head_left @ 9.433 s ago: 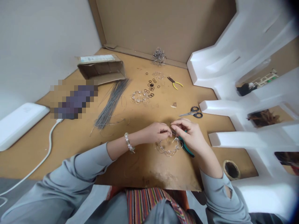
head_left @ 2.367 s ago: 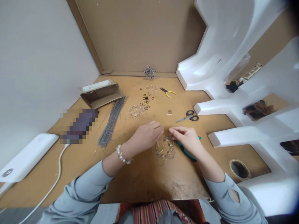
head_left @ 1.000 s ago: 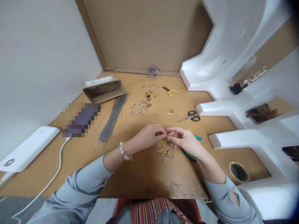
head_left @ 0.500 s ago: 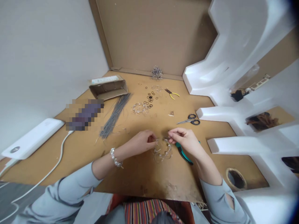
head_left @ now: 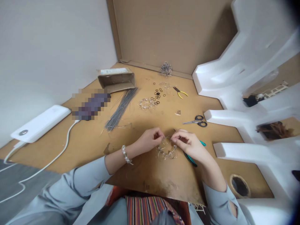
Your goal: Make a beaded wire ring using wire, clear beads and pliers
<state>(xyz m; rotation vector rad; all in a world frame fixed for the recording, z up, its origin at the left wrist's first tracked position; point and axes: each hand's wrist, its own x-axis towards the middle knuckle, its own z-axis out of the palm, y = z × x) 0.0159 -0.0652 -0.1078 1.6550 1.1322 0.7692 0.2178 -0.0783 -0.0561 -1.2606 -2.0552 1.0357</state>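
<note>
Between my two hands is a beaded wire ring [head_left: 167, 153], with clear beads along it and thin wire loops sticking out. My left hand [head_left: 154, 137] pinches the ring's upper left part between thumb and fingertips. Close by on the other side, my right hand [head_left: 187, 142] grips its upper right part, and a thin dark tip pokes out above those fingers. Green-handled pliers [head_left: 191, 159] lie partly hidden under my right hand. Scissors [head_left: 197, 121] with black handles rest just beyond it.
Farther back lie a second beaded ring [head_left: 146, 104], several small dark rings [head_left: 157, 97], yellow-handled pliers [head_left: 180, 92] and a wire tangle [head_left: 166, 68]. Left are a grey wire bundle [head_left: 120, 109], an open cardboard box [head_left: 117, 80] and a white power bank [head_left: 41, 122]. White panels [head_left: 236, 150] border the right.
My hands have come closer together at the top of the beaded ring, my right hand turning slightly lower. The whole view has shifted, so the table things appear farther right and higher.
</note>
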